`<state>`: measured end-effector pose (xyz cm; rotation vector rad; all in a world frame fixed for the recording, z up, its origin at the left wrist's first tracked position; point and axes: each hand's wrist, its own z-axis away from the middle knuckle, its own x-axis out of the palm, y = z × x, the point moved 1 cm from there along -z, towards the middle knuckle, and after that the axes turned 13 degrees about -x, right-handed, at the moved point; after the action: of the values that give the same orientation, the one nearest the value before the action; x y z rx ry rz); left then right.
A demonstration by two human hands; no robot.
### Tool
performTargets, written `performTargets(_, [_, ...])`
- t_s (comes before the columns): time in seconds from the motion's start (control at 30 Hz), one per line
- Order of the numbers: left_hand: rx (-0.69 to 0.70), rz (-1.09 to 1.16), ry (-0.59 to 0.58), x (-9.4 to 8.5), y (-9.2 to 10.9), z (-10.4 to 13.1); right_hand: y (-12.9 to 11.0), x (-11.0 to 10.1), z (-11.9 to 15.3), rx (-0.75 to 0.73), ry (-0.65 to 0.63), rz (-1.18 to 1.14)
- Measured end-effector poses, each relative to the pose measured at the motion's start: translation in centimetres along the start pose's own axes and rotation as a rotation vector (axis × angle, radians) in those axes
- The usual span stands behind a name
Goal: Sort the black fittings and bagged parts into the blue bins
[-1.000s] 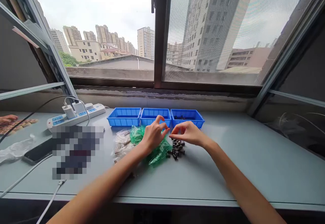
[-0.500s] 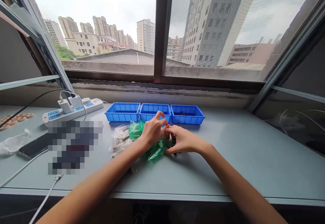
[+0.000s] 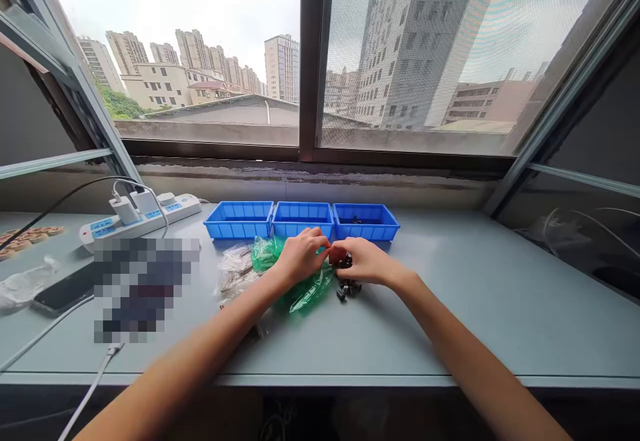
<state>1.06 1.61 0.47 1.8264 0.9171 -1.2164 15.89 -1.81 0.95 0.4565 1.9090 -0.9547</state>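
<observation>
My left hand is closed over a green plastic bag, its fingertips pinched near something red. My right hand curves round the bag's right side, fingers bent and closed; what it grips is too small to make out. Small dark parts lie on the table just below the right hand, with more between its fingers. Clear plastic bags with thin pieces inside rest left of the green bag. Behind the hands stand three blue bins: left, middle and right, the right one holding a few dark parts.
On the left of the grey table are a white power strip with plugs and cables, a black phone, a blurred-out patch and crumpled clear plastic. A window and its ledge lie behind the bins.
My right hand has lifted slightly up and away from the table, uncovering the small dark parts below it. My left hand's raised finger has come down. The view has shifted slightly.
</observation>
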Motion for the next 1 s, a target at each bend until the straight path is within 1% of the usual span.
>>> performTargets(0.2, [-0.004,0.032,0.025,-0.1,0.1,0.2,0.3,-0.1,-0.1,0.022,0.067,0.130])
performTargets(0.33, [0.011,0.044,-0.008,-0.2,0.2,0.2,1.0,-0.1,-0.1,0.057,0.109,0.136])
performTargets(0.4, [0.000,0.080,-0.031,-0.2,0.1,0.2,1.3,0.0,-0.1,0.041,0.116,0.109])
performTargets(0.6, [-0.037,0.193,-0.054,-0.1,-0.3,-0.1,1.8,1.1,-0.5,-0.106,0.087,0.017])
performTargets(0.8, [-0.057,0.254,-0.073,0.2,-0.6,-0.2,2.2,1.5,-0.6,-0.089,0.114,0.015])
performTargets(0.87, [-0.077,0.271,-0.079,0.1,-0.6,-0.2,2.3,1.4,-0.5,-0.088,0.147,-0.007])
performTargets(1.0, [-0.101,0.296,-0.110,-0.4,-0.7,-0.2,2.6,1.1,-0.6,-0.047,0.275,-0.100])
